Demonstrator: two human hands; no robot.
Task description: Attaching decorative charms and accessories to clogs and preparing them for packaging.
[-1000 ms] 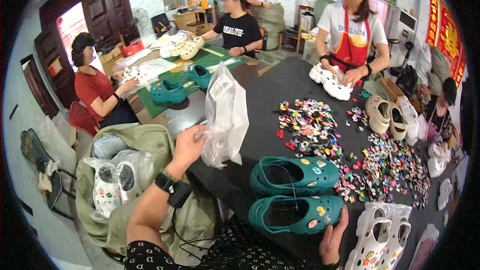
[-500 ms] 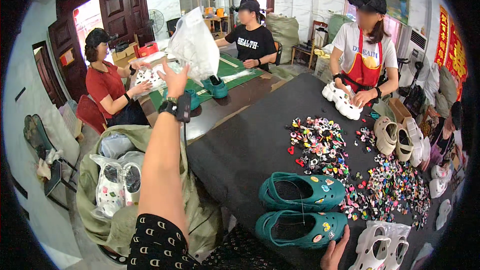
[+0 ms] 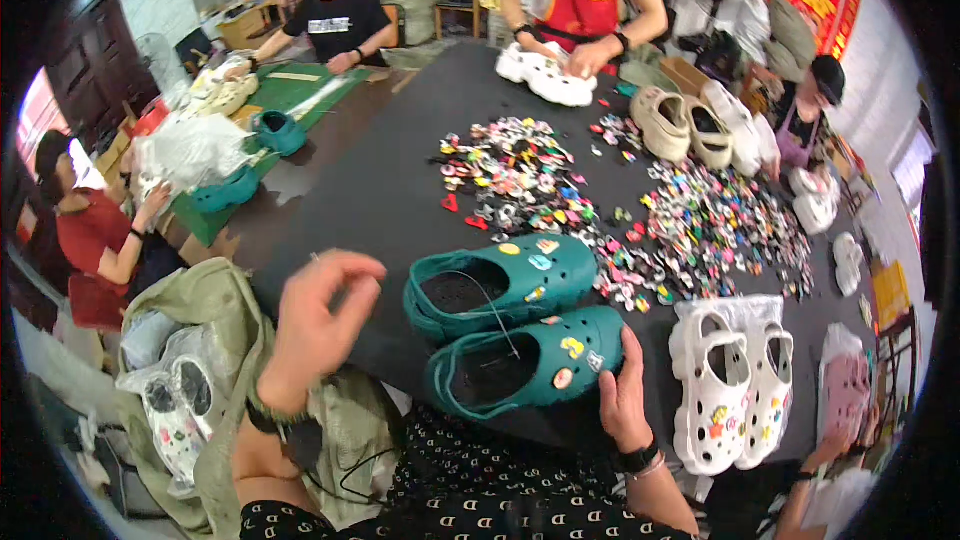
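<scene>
Two teal clogs with charms lie side by side on the black table (image 3: 380,200) in front of me. My right hand (image 3: 625,390) grips the toe end of the near teal clog (image 3: 530,365). The far teal clog (image 3: 500,285) lies just behind it, a thin string across both. My left hand (image 3: 315,325) hovers open and empty over the table's near-left edge, left of the clogs. A clear plastic bag (image 3: 190,150) lies at the far left, by a person in a red shirt (image 3: 95,230).
Heaps of small colourful charms (image 3: 520,175) cover the table's middle and right. A white clog pair (image 3: 725,390) lies to my right, beige clogs (image 3: 680,125) farther back. An olive sack (image 3: 200,310) holding bagged clogs stands at my left. Other people work at the far side.
My left hand held the plastic bag up and out to the left, then came back down empty; the bag now lies at the far left. My right hand stayed on the near clog.
</scene>
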